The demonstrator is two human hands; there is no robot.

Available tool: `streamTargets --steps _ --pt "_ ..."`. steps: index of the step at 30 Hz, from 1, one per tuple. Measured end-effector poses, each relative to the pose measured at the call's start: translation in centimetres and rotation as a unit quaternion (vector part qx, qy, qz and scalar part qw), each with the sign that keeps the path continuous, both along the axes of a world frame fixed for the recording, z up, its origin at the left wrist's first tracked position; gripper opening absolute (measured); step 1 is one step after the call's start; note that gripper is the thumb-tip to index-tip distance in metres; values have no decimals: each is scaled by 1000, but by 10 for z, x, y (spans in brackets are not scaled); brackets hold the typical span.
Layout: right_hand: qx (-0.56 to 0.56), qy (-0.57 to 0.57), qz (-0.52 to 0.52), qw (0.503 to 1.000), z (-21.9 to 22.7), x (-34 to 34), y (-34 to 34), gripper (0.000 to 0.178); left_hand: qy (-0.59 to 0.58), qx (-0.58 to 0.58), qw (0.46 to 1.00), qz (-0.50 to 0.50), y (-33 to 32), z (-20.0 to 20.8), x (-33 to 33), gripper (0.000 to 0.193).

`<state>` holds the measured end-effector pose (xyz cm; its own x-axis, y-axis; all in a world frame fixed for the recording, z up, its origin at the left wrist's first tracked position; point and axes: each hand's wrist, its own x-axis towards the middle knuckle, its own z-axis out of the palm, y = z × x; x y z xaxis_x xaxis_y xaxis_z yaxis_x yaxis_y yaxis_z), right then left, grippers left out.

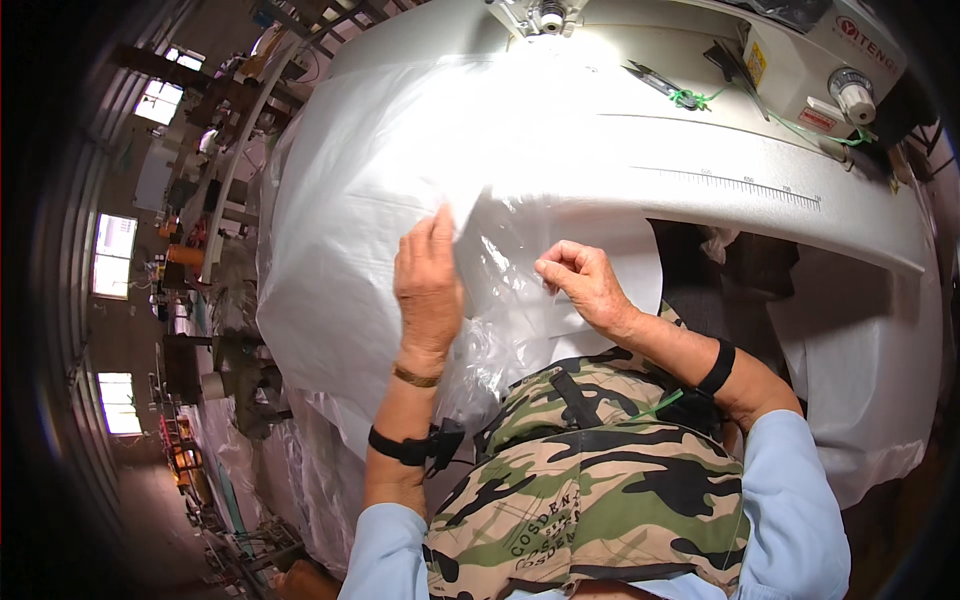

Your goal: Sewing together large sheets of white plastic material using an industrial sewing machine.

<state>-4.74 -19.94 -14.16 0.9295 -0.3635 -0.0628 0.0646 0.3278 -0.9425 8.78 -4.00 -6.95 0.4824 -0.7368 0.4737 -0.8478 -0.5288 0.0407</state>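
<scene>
My left hand (428, 275) is over a large white sheet (340, 240) that covers the left of the sewing table, its fingers stretched out and slightly blurred. Between my two hands lies crinkled clear plastic film (495, 290), shiny and loose, hanging toward my lap. Above the film's right part, my right hand (590, 285) has thumb and forefinger pinched together. What is between those fingertips, if anything, is too small to tell. The sewing machine's needle area (548, 20) stands beyond my hands under a glaring lamp.
Thread snips (655, 82) with a green cord lie on the machine bed, right of the glare. The machine's body (825, 75) with its dial stands at the far right. A printed ruler scale (745, 182) runs along the table. My camouflage apron (600, 480) covers my lap.
</scene>
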Motion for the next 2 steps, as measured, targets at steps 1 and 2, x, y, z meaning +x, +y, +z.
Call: streamTargets --steps 1,2 --pt "-8 1 3 1000 0 1 -1 18 -3 3 1000 -2 6 6 7 59" --pt "-3 -4 2 1000 0 1 0 18 56 40 998 12 13 14 15 54"
